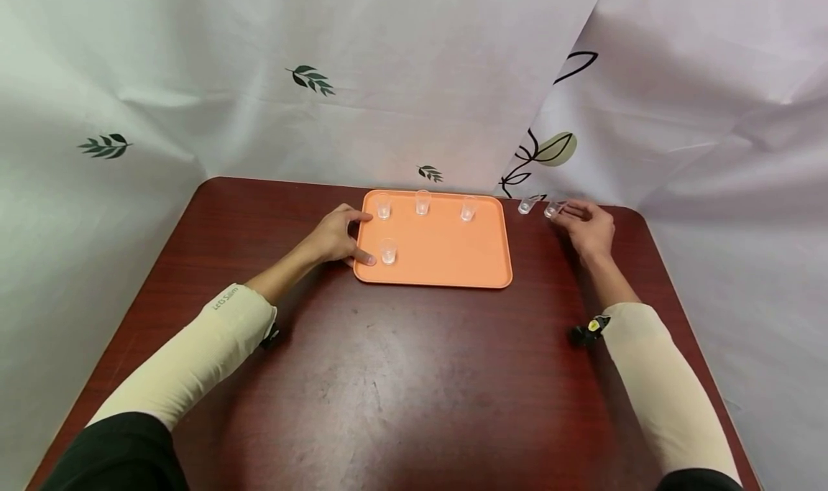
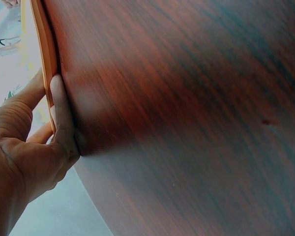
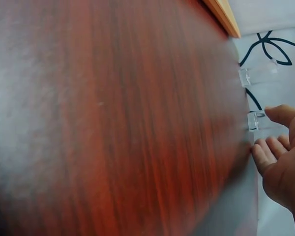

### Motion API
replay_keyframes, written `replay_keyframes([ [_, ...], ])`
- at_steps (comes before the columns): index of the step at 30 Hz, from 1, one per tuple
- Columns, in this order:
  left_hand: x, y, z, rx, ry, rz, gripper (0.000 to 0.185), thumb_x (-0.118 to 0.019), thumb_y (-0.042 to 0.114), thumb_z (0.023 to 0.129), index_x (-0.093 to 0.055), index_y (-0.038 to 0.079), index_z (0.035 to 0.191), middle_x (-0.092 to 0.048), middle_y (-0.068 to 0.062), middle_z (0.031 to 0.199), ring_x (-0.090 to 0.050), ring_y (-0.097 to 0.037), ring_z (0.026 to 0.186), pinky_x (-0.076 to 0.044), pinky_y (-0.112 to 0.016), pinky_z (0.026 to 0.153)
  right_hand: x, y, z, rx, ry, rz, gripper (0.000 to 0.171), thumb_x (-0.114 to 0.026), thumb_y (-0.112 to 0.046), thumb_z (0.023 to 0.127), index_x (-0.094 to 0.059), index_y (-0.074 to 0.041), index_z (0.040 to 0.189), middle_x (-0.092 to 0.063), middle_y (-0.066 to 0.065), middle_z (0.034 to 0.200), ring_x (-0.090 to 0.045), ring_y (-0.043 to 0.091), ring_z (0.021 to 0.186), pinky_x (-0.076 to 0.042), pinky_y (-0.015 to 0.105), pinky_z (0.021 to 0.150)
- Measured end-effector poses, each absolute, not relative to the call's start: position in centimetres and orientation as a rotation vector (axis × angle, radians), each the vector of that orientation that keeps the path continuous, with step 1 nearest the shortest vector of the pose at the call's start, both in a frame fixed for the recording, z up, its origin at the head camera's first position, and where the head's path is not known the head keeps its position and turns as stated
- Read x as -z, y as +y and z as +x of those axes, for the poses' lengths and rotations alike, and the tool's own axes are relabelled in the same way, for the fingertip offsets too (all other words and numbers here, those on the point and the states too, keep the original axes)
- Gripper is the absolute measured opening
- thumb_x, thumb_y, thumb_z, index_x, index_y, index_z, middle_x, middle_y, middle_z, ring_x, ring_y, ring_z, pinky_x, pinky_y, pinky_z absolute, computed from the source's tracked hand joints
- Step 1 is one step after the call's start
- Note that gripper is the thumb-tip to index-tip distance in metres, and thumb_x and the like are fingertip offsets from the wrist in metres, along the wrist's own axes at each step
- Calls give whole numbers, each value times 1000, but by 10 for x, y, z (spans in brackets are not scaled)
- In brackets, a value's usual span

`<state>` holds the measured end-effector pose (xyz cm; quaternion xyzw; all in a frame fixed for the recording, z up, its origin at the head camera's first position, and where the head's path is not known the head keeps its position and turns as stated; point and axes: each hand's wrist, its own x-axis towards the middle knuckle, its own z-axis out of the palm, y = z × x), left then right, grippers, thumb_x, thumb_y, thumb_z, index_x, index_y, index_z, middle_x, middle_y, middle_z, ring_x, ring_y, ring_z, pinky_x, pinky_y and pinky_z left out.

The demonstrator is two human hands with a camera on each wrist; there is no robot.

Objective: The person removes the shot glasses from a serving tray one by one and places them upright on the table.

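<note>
R hand (image 1: 590, 226) at table's far right edge, fingertips touching nearer of two small clear cups (image 1: 550, 209); grip unclear, can't tell if pinched. Cups lie just right of orange tray (image 1: 446, 261). L hand (image 1: 336, 236) holds tray's left rim.

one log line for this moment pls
left hand: holds tray edge | right hand: touches cup on table | four cups on tray
</note>
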<state>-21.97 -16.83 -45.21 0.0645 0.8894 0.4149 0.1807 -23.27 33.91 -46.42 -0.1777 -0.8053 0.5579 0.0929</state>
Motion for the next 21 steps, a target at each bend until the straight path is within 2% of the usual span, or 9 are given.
replay_keyframes([
  [4,453,-168,-220,-1173,2509,181,103,-107,3,74,-57,3,164,-45,-20,158,-69,-35,99,-73,-37,60,464,340,-229,-1624,-2425,-520,57,-93,-12,93,-74,-1,146,-76,-17,104,-69,-10,96,-59,2,82],
  [10,453,-168,-220,-1180,2504,185,103,-107,2,74,-57,2,164,-45,-20,157,-70,-31,90,-72,-37,60,465,337,-220,-1615,-2448,-481,55,-92,-12,94,-73,1,144,-73,-20,100,-69,-10,96,-59,2,81],
  [16,452,-168,-219,-1181,2518,197,102,-107,2,73,-57,1,163,-46,-20,156,-70,-33,93,-72,-37,60,465,328,-211,-1603,-2487,-444,55,-91,-17,96,-73,-1,145,-74,-17,105,-68,-11,97,-58,2,82],
  [21,452,-167,-219,-1176,2525,198,103,-107,3,73,-58,1,163,-46,-20,156,-69,-33,97,-72,-36,59,461,317,-205,-1642,-2476,-370,55,-90,-16,97,-71,2,146,-75,-15,107,-69,-12,98,-59,2,84],
])
